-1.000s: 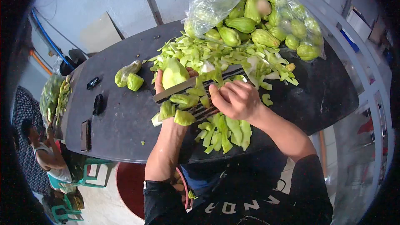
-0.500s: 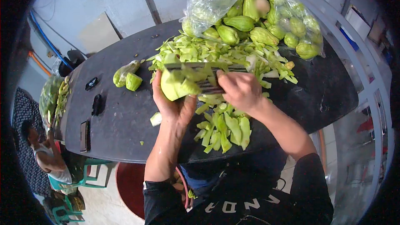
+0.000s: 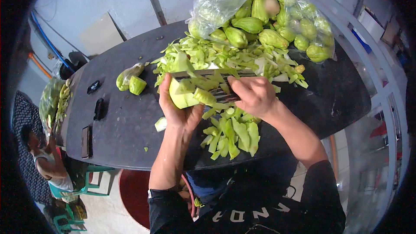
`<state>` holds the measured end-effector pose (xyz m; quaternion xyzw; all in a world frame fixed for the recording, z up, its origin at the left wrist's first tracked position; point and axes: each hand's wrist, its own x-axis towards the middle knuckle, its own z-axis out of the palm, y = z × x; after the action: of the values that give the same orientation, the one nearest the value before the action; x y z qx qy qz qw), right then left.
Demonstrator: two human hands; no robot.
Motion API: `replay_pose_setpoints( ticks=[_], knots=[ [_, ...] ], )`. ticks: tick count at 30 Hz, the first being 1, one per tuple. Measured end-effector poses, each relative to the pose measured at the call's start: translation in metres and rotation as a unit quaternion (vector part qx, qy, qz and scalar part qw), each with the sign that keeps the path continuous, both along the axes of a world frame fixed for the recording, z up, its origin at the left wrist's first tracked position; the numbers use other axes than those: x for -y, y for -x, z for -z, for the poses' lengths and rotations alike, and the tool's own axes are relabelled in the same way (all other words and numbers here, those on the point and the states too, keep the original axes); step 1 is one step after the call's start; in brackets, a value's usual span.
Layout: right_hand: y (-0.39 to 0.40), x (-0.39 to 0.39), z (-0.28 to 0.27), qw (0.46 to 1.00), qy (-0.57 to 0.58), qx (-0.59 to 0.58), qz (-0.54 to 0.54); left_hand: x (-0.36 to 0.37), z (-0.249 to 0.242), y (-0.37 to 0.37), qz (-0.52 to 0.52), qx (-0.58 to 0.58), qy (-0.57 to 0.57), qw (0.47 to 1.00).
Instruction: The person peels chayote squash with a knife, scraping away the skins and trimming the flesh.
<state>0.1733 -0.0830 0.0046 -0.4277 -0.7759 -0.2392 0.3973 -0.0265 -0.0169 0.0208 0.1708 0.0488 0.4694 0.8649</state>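
Note:
My left hand (image 3: 178, 113) is wrapped around a pale, peeled-looking chayote (image 3: 181, 99), held above the table. My right hand (image 3: 255, 96) grips a wide-bladed knife (image 3: 230, 97); its handle is hidden inside the fist. The blade lies across the chayote, with green slices and strips (image 3: 207, 83) resting over it. Behind the hands spreads a big heap of green peelings (image 3: 225, 54). A smaller pile of peelings (image 3: 234, 135) lies in front of the knife.
A clear plastic bag (image 3: 212, 6) of whole chayotes (image 3: 248, 25) stands at the back of the dark table (image 3: 125, 141). Chayote pieces (image 3: 138, 85) and small black objects (image 3: 99, 109) lie left. A red tub (image 3: 134, 197) is below; another person (image 3: 52, 164) sits far left.
The knife and the green pieces on it, blurred by motion before, now show more sharply. A cut piece now tilts up beside the blade. Both hands keep their grips.

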Motion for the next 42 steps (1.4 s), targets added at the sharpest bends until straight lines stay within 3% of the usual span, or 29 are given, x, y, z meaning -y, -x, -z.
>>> replay_pose_setpoints(
  ticks=[5,10,14,18,20,21,23,24,28,42],
  knots=[
    [-0.008,-0.008,0.003,0.998,0.031,-0.042,0.029,0.006,-0.002,-0.003,-0.002,-0.114,-0.085,0.99],
    [-0.01,-0.01,0.0,0.991,0.089,-0.078,0.059,0.004,-0.002,-0.004,-0.012,-0.156,-0.077,0.985],
    [-0.022,-0.015,0.006,0.959,0.213,-0.112,0.152,-0.003,0.002,-0.002,0.043,-0.078,-0.073,0.993],
    [-0.021,-0.009,0.005,0.953,0.235,-0.152,0.119,-0.009,0.003,-0.005,0.04,0.025,-0.028,0.999],
    [-0.017,-0.008,0.007,0.992,0.091,-0.071,0.05,-0.015,0.01,0.0,0.054,0.099,-0.038,0.993],
    [-0.013,-0.006,0.004,0.992,0.091,-0.072,0.048,-0.013,0.007,0.0,0.052,0.098,-0.037,0.993],
    [-0.003,-0.001,-0.003,1.0,-0.007,0.006,0.001,-0.007,-0.002,-0.006,-0.106,-0.038,0.02,0.993],
    [0.001,-0.001,-0.002,0.998,-0.05,0.036,0.004,-0.008,-0.001,-0.002,-0.094,-0.065,-0.028,0.993],
    [0.012,0.002,0.0,0.993,-0.086,0.072,-0.031,-0.023,0.01,0.0,-0.009,0.001,-0.024,1.0],
    [0.006,0.004,-0.007,0.994,-0.069,0.079,0.017,-0.004,0.0,-0.001,-0.056,-0.095,-0.05,0.993]
  ],
)
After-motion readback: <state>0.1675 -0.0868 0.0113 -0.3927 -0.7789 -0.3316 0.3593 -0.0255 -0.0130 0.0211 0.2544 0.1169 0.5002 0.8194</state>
